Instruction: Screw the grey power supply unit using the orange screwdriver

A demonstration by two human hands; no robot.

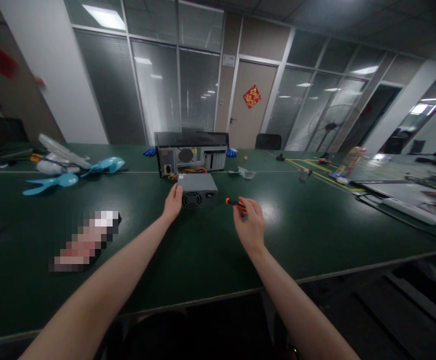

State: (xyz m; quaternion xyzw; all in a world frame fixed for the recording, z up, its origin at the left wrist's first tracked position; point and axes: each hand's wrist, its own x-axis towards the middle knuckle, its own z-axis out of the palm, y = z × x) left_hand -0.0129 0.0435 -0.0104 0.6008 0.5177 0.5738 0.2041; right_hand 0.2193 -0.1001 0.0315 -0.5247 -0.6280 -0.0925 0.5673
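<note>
Both forearms reach over the near edge of the green desk [187,267]. The right hand [250,220] grasps a slim orange-and-black tool [233,202], probably a screwdriver, its fingers pinched around it and one end pointing left. Held that lightly, the tool could slip or turn if it met resistance. The left hand [173,202] has its fingers closed on the left side of a computer power supply unit [198,185], which sits mid-desk, just in front of the computer case [214,159]. With only that one-sided grip — and the right side unsupported by a hand — the unit could swing or drop a corner if the fingers slackened. Coloured cables [195,171] show between unit and case; a hard pull towards the near side could strain them or drag the case along, if they join the two.

At the near left, a flat oblong [86,242] is blocked out by pixelation, perhaps a phone. The right hand's fingers partly hide the tool, and its tip is too blurred to make out. Whether the unit rests on the desk or hangs just above it, I cannot tell. Farther back, the unit covers the case's lower edge and much of the cables — where these end is hidden.
</note>
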